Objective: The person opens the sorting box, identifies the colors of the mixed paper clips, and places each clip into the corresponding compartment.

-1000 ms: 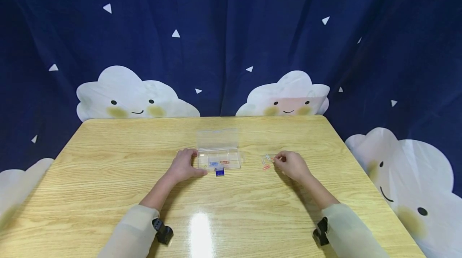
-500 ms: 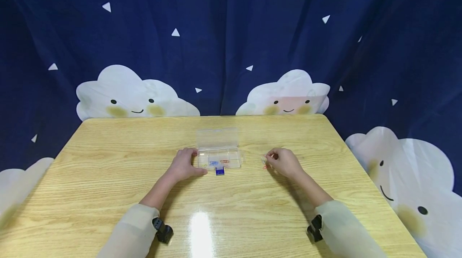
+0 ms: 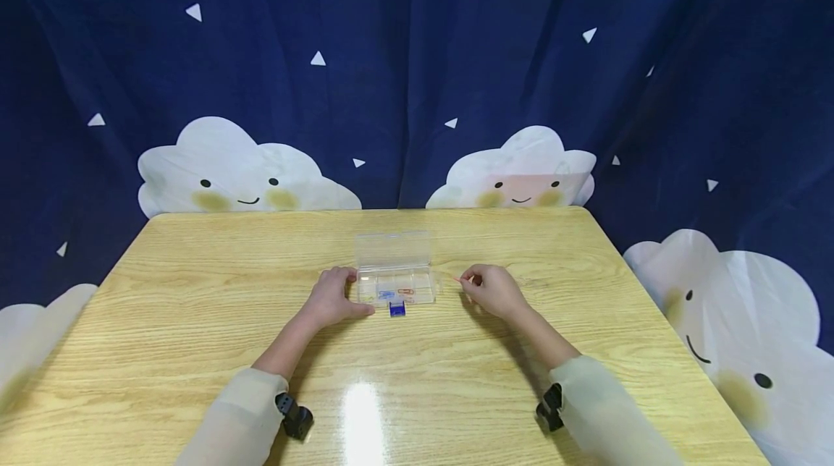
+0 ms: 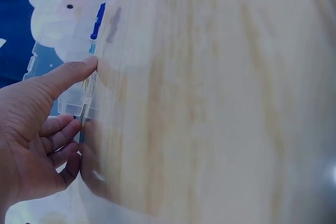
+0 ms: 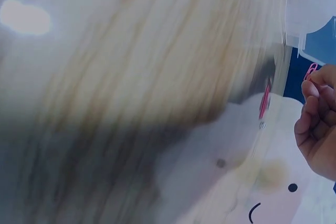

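A clear plastic compartment box [image 3: 422, 282] stands on the table with its lid [image 3: 393, 249] up and its blue latch [image 3: 397, 309] at the front. Blue paper clips [image 3: 386, 295] and a red paper clip [image 3: 405, 291] lie in its compartments. My left hand [image 3: 334, 297] holds the box's left end, thumb at the front corner and fingers along the side. To the right of the box, my right hand [image 3: 493, 290] pinches a pink paper clip [image 5: 312, 69] between thumb and fingertips. Under that hand, another red paper clip [image 5: 264, 102] lies on the table.
A white paper clip [image 5: 262, 125] lies close to the red one in the right wrist view. The wooden table [image 3: 228, 270] stretches around both hands, and a dark blue curtain [image 3: 391, 75] with clouds hangs behind its far edge.
My right hand has picked up the pink paper clip and moved left with it, toward the box. The left hand and the box have stayed in place.
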### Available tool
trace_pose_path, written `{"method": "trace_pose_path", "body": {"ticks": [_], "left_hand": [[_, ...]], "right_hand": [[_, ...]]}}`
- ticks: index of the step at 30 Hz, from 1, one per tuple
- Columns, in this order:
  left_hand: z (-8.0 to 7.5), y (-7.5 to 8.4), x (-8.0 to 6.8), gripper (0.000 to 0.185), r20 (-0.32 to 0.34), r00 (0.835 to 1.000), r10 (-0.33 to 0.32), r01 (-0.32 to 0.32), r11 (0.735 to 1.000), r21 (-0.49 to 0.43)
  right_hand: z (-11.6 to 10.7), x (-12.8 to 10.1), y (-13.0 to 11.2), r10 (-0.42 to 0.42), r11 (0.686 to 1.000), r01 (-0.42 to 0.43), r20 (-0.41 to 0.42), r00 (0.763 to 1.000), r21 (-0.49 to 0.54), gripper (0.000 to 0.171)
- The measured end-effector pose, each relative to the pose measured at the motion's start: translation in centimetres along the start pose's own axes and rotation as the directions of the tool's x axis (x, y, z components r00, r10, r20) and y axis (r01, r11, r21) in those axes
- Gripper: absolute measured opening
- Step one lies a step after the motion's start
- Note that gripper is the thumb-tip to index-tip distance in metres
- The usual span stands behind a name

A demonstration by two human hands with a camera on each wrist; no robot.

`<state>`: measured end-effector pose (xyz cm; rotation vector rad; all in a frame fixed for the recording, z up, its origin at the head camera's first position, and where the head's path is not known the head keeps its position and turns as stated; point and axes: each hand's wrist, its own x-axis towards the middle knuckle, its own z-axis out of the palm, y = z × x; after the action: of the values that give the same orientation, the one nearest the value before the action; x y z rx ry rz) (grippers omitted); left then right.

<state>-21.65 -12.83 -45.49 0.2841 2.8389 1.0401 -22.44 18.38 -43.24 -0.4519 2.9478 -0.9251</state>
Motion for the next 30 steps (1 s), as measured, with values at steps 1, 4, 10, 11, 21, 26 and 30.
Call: {"method": "trace_pose_path", "body": {"ticks": [1, 4, 10, 11, 21, 26, 30], "left_hand": [[0.0, 0.0, 0.0, 0.078, 0.000, 1.000, 0.002, -0.002, 1.000, 0.001], [0.0, 0.0, 0.0, 0.078, -0.001, 1.000, 0.004, -0.004, 1.000, 0.003], [0.0, -0.1, 0.0, 0.079, 0.001, 1.000, 0.002, -0.002, 1.000, -0.002], [0.0, -0.1, 0.0, 0.079, 0.001, 1.000, 0.002, -0.002, 1.000, -0.002], [0.0, -0.1, 0.0, 0.079, -0.007, 1.000, 0.002, -0.002, 1.000, -0.002], [0.0, -0.2, 0.1, 0.078, -0.011, 1.000, 0.006, -0.006, 1.000, 0.000], [0.1, -0.2, 0.1, 0.077, -0.011, 1.000, 0.009, -0.009, 1.000, -0.002]], "right_hand": [[0.1, 0.1, -0.2, -0.003, 1.000, 0.003, 0.000, 1.000, -0.002, 0.021], [0.4, 0.3, -0.7, -0.008, 1.000, 0.008, 0.000, 1.000, -0.001, 0.021], [0.8, 0.7, -1.8, -0.028, 1.000, 0.028, -0.002, 1.000, -0.006, 0.019], [0.9, 0.7, -2.0, -0.029, 1.000, 0.029, 0.002, 1.000, -0.008, 0.019], [1.6, 1.4, -3.4, -0.059, 0.997, 0.059, 0.012, 0.998, -0.042, 0.017], [1.9, 1.5, -3.8, -0.082, 0.995, 0.083, 0.015, 0.997, -0.054, 0.016], [2.1, 1.6, -3.9, -0.089, 0.994, 0.090, 0.030, 0.996, -0.056, 0.015]]}}
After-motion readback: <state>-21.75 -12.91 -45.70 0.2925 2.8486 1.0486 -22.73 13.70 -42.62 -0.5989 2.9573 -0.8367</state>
